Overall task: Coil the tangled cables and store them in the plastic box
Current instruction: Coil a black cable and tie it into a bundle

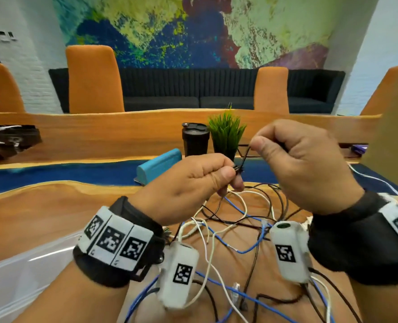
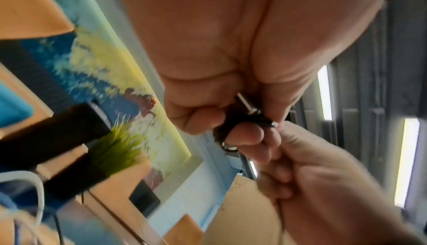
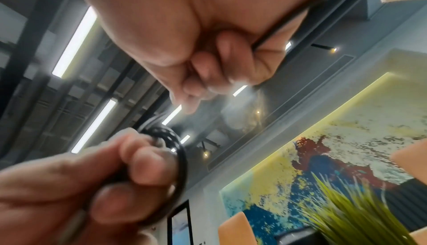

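Above the table my left hand (image 1: 233,178) pinches a small coil of thin black cable (image 1: 238,169) between thumb and fingers. The left wrist view shows the coil (image 2: 240,123) wound round my fingertips (image 2: 249,135), with a metal plug sticking out. My right hand (image 1: 255,143), slightly higher and to the right, pinches the strand (image 1: 245,155) that runs up from the coil. The right wrist view shows black cable (image 3: 289,22) passing through its curled fingers (image 3: 228,57). A tangle of white, blue and black cables (image 1: 240,220) lies below. The clear plastic box (image 1: 11,276) sits at lower left.
A black tumbler (image 1: 195,138), a green potted plant (image 1: 226,134) and a teal case (image 1: 160,164) stand just behind the hands. A black bag (image 1: 7,141) lies far left and cardboard (image 1: 391,113) rises at right. Orange chairs line the far side.
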The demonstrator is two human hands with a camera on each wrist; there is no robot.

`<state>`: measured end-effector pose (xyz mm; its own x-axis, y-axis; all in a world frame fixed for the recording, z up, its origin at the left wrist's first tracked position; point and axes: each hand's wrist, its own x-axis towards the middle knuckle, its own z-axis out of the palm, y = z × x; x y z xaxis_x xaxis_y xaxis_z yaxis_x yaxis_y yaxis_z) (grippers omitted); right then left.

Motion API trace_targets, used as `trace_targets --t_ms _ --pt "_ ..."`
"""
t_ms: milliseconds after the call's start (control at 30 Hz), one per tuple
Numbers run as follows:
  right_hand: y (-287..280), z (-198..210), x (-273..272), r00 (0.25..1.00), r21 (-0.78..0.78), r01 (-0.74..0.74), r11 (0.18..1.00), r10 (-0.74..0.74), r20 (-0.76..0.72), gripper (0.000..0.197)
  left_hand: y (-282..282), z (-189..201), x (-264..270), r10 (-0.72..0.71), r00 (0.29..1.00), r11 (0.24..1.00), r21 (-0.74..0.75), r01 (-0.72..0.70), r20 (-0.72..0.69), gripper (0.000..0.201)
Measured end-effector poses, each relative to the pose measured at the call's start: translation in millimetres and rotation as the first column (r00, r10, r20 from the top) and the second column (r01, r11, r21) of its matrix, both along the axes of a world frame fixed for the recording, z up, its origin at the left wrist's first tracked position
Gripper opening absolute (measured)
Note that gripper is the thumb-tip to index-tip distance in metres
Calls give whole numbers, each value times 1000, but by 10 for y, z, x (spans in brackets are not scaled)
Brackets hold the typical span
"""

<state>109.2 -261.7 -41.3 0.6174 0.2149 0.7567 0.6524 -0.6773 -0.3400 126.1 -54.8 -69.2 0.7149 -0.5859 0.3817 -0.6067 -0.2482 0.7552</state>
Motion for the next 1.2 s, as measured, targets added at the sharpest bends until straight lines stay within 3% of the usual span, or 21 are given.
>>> trace_targets --t_ms 67,167,233,300,433,533,667,867,967,1067,1200 --pt "14 -101 99 995 -15 24 1000 -26 -93 13 6 -20 -7 -60 981 994 -97 43 -184 23" --pt "24 -130 129 980 64 -56 996 67 -189 17 20 -15 21 -187 887 910 -415 -6 -422 21" --pt "56 -100 76 954 182 -169 969 207 -218 22 1 -7 28 -249 851 854 -519 -33 -463 21" --pt "111 -83 29 920 243 -265 933 320 -227 23 -44 -5 15 -248 852 850 -526 -38 -462 22" --pt "174 -122 45 958 222 -239 945 267 -107 14 -121 11 -13 -243 840 821 -564 -88 -485 26" --pt "149 -132 73 977 199 -179 964 197 -76 12 -206 11 -38 -90 886 830 -527 -186 -454 25" --pt "138 -164 103 990 153 -100 983 114 -86 14 -288 -33 -76 213 943 864 -401 -304 -256 21" --pt "133 -170 109 996 151 -64 987 72 -53 15 -202 39 -111 313 948 897 -308 -317 -66 9" --pt "144 -187 118 993 169 -76 983 90 -77 11 -141 76 -117 367 928 910 -230 -345 64 11" --pt "127 -194 149 969 211 -130 969 169 -181 13 -37 85 -43 499 844 864 -190 -466 196 11" --pt "-66 -237 281 974 155 -13 988 47 -221 15 289 106 174 603 795 776 -284 -563 70 16"
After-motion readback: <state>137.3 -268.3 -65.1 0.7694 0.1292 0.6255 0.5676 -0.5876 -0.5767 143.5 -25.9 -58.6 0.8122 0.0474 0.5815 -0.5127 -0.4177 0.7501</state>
